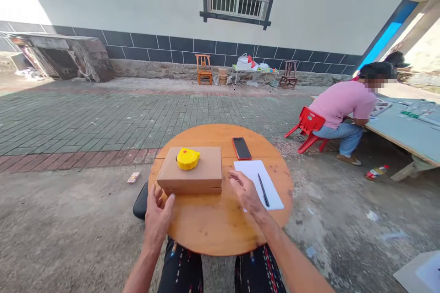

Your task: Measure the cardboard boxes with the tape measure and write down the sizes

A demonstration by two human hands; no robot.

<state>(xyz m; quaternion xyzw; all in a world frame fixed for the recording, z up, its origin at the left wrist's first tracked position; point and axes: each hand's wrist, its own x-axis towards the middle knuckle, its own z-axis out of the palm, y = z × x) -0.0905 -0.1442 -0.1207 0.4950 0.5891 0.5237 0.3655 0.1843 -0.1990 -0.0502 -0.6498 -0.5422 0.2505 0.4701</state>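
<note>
A closed brown cardboard box (pixel 202 171) lies on the round wooden table (pixel 206 231). On its lid rests a yellow tape measure (pixel 188 159). My left hand (pixel 158 210) is at the box's near left corner, fingers apart and holding nothing; whether it touches the cardboard I cannot tell. To the right of the box, my right hand (pixel 245 190) hovers over the left edge of a white sheet of paper (pixel 249 170), its fingers loosely spread. A black pen (pixel 263 190) lies on that sheet. Behind the paper is a phone (pixel 242 149) with a red edge.
At the right, a person in a pink shirt (pixel 347 100) sits on a red plastic chair (pixel 307 123) by a larger table (pixel 405 123). A bottle (pixel 377 172) lies on the ground there. Something black (pixel 140 201) stands behind the table's left edge.
</note>
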